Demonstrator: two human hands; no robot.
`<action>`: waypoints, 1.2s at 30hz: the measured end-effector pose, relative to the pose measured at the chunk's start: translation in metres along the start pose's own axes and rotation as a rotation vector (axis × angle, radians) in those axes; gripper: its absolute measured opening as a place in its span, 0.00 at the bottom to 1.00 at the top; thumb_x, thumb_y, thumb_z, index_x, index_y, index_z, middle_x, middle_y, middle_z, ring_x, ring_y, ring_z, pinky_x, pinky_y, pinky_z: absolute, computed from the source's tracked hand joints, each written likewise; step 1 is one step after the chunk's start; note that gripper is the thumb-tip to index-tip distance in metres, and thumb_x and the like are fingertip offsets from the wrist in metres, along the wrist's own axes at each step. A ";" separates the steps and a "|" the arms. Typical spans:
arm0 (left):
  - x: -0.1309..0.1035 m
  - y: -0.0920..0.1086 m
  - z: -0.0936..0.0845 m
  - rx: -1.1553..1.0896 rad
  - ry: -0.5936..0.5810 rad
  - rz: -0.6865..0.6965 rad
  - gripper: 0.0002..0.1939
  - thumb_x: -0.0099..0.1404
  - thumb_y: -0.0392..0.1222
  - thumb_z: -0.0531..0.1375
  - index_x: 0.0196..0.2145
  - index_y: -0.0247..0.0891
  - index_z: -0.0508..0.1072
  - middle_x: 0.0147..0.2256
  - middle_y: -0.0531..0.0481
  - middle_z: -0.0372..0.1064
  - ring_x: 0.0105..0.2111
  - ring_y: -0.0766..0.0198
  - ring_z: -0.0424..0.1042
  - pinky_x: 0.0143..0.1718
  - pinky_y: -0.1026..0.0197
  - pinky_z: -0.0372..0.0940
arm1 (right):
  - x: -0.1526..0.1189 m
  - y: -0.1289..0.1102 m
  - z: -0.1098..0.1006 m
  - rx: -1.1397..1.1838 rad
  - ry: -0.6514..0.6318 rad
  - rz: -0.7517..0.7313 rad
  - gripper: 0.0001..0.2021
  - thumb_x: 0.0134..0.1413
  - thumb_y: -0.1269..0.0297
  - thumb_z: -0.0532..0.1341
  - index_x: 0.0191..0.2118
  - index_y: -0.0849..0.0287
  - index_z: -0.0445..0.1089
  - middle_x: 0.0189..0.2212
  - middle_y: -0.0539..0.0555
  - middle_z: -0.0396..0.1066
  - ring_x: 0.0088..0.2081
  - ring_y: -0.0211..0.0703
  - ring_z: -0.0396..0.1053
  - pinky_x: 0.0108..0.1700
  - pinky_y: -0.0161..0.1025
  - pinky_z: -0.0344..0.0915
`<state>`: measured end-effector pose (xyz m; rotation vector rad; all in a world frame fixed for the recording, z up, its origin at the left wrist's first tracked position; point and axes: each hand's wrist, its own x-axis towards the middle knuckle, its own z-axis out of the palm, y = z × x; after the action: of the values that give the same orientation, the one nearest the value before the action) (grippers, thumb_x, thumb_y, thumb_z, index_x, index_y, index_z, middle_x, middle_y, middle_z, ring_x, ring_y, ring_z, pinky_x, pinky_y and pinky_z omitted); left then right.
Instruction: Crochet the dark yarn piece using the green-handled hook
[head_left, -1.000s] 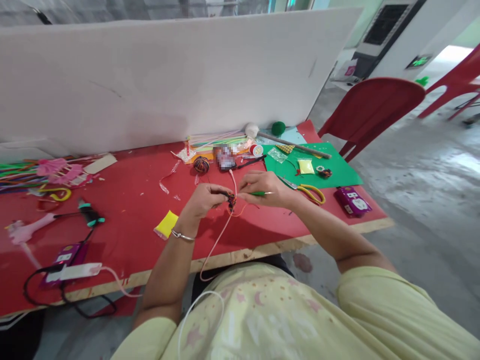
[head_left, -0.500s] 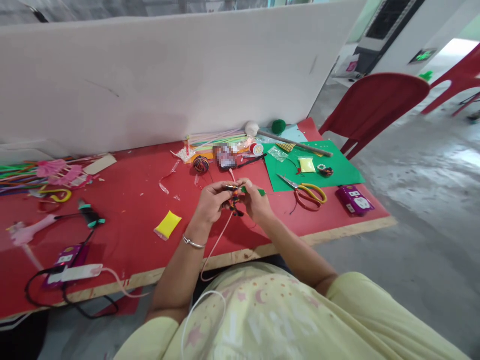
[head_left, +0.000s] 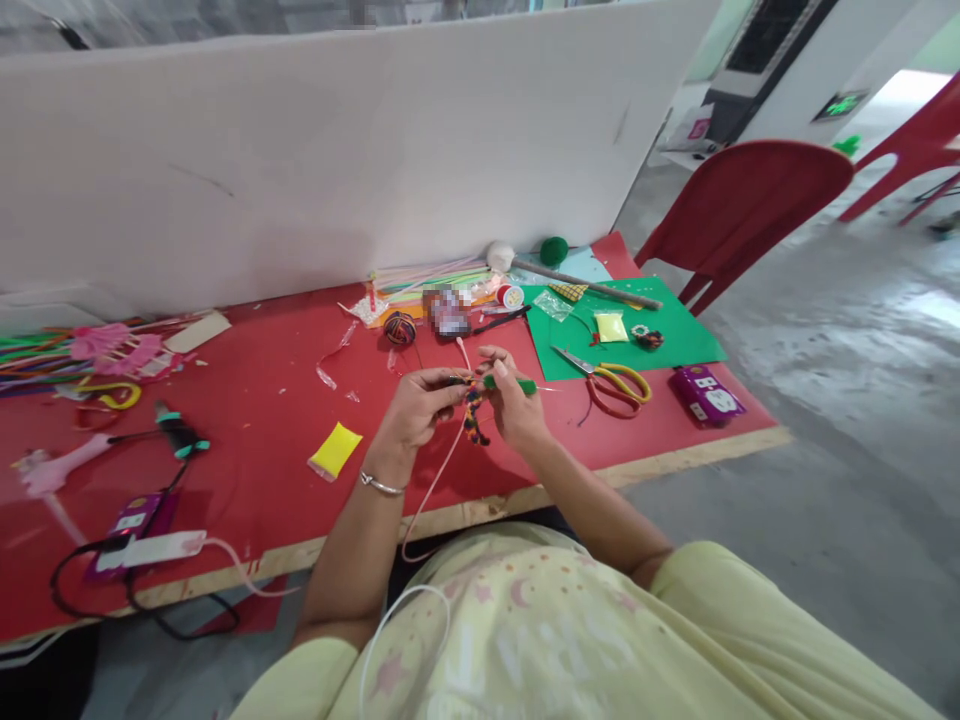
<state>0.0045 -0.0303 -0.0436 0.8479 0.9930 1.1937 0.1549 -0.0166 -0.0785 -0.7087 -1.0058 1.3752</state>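
Between my hands hangs a small crocheted piece (head_left: 473,418) in dark, orange and yellow yarn. My left hand (head_left: 416,405) pinches its upper edge between thumb and fingers. In my right hand (head_left: 514,402) is a crochet hook (head_left: 525,385) with a green handle, held with its tip end towards the piece; the tip itself is too small to make out. A ball of multicoloured yarn (head_left: 400,328) lies on the red table beyond my left hand, with a dark strand running from it towards the hands.
Scissors (head_left: 611,385) and a purple box (head_left: 708,395) lie to the right, beside a green sheet (head_left: 555,355). A yellow packet (head_left: 335,451) is left of my arm. A phone (head_left: 448,312) lies behind my hands. A glue gun (head_left: 67,465) and cables sit far left.
My hands have moved slightly apart, and the right one has turned, showing more of the hook's green handle. More of the crocheted piece shows, hanging between them.
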 end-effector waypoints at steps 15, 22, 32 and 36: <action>-0.003 0.005 -0.007 -0.092 -0.017 -0.199 0.20 0.41 0.37 0.78 0.34 0.33 0.82 0.27 0.48 0.76 0.23 0.65 0.74 0.23 0.65 0.69 | -0.001 -0.010 -0.032 -0.808 -0.162 -0.770 0.10 0.58 0.52 0.67 0.43 0.47 0.81 0.51 0.58 0.70 0.51 0.52 0.69 0.44 0.47 0.73; -0.001 -0.004 0.013 0.054 0.198 0.158 0.25 0.45 0.37 0.75 0.43 0.34 0.81 0.29 0.52 0.76 0.26 0.69 0.73 0.29 0.65 0.71 | 0.002 -0.018 -0.019 -0.660 -0.174 -0.472 0.17 0.58 0.50 0.67 0.50 0.49 0.77 0.44 0.56 0.76 0.45 0.47 0.74 0.48 0.46 0.71; -0.002 -0.008 0.015 0.009 0.116 0.136 0.42 0.47 0.38 0.75 0.60 0.38 0.72 0.30 0.54 0.76 0.24 0.70 0.73 0.25 0.68 0.66 | -0.006 -0.014 -0.006 -0.332 -0.057 -0.148 0.17 0.63 0.47 0.61 0.34 0.56 0.76 0.34 0.53 0.75 0.27 0.36 0.69 0.29 0.36 0.67; -0.002 -0.005 0.014 -0.008 0.067 0.062 0.43 0.45 0.37 0.76 0.59 0.38 0.72 0.29 0.55 0.76 0.24 0.70 0.73 0.23 0.69 0.63 | -0.006 -0.017 -0.004 -0.301 0.012 -0.144 0.19 0.62 0.45 0.60 0.34 0.55 0.77 0.31 0.52 0.75 0.25 0.36 0.67 0.24 0.35 0.63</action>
<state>0.0195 -0.0329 -0.0427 0.8427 1.0218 1.2852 0.1663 -0.0240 -0.0660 -0.8475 -1.2444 1.1052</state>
